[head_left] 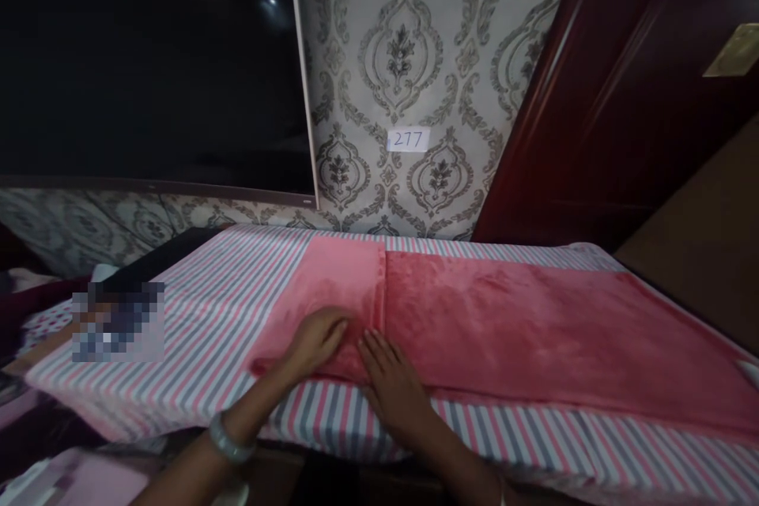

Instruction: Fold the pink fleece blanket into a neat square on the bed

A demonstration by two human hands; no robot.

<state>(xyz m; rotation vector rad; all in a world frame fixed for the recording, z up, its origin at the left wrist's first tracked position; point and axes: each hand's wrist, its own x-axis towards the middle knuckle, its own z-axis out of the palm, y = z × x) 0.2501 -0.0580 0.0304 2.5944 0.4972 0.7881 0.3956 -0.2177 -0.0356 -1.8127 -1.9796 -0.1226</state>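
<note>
Coral-pink plush blanket (pixel 534 332), folded in layers, directly beneath both hands and spread across the middle and right of the covered surface. Left hand (pixel 320 340): fingers curled inward, thumb beside forefinger, on the paler left section of the blanket; cannot tell whether pinching a layer or merely touching. Right hand (pixel 394 391): laid flat, fingers extended and close together, tips just beside left hand, palm over the near edge of the blanket; nothing grasped. On left wrist, one pale, rounded bangle (pixel 228 439). Between the paler left section and the deeper-toned right section, a straight edge running front to back, just beyond the fingertips. Beneath the blanket, a cotton-looking cover (pixel 207 292) striped in pink, grey and white, hanging over the front side. At left end of cover, a pixelated patch (pixel 118 322), contents unreadable. Farther left and below, a white fabric with dark pink dots (pixel 50 324) and a pale pink fabric (pixel 95 478). Behind: large black glossy screen (pixel 148 63) at left; grey-and-white damask wallpaper (pixel 400 55) at centre, bearing a white paper label (pixel 409 139) handwritten "277"; dark red glossy wooden panel (pixel 569 118) at right, with brass-coloured plate (pixel 734 50).
</note>
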